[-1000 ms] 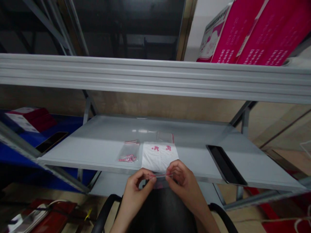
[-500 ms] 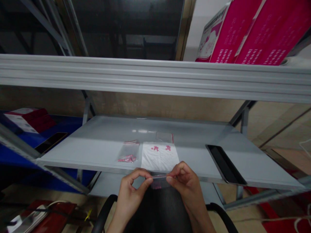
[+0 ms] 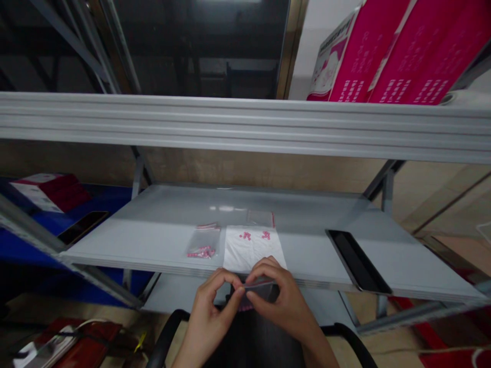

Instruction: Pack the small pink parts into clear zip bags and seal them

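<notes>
1. Grey bench (image 3: 153, 225) before me; clock centred on sheet, 12 = far edge.
2. White sheet (image 3: 245, 253): near front edge, two pink clusters (image 3: 266, 235) on it.
3. Zip bag (image 3: 205, 237), pink pieces (image 3: 204, 252) inside: 9, just beside.
4. Second clear bag (image 3: 261, 218): 12.
5. Dark flat slab (image 3: 357, 259): roughly 3, well apart.

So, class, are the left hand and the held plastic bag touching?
Touching. The head view shows the left hand pinching the plastic bag by its edge.

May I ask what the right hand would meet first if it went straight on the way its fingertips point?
Most likely the left hand, which pinches the held bag just ahead of the right hand; depth is unclear, and the two may even be touching.
</notes>
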Demonstrator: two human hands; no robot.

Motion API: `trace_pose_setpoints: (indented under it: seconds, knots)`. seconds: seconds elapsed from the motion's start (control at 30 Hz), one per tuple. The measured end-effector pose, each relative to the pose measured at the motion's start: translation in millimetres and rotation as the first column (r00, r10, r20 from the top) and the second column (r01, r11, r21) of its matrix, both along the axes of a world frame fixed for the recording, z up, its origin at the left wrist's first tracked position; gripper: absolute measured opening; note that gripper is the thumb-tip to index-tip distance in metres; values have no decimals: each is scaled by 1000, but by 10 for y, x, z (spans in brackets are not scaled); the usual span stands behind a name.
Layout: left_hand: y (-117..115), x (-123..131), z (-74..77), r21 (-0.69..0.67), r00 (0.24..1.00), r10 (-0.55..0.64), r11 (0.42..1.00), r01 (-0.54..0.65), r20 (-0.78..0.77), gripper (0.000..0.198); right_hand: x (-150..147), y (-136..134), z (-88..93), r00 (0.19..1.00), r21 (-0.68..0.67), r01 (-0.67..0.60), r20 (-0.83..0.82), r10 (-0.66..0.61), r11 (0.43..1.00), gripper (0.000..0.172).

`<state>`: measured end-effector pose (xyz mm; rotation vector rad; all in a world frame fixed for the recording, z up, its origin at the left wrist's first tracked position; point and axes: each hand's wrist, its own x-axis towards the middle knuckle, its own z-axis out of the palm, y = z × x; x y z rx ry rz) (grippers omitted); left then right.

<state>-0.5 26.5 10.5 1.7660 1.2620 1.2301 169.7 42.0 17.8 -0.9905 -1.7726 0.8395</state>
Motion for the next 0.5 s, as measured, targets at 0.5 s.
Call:
trace_pose_setpoints:
  seconds: [0.5]
  knots:
    - [28, -18, 33, 19, 1000, 21, 1000, -21, -4, 9, 30, 28, -88, 988, -66, 58, -137, -67, 996, 9]
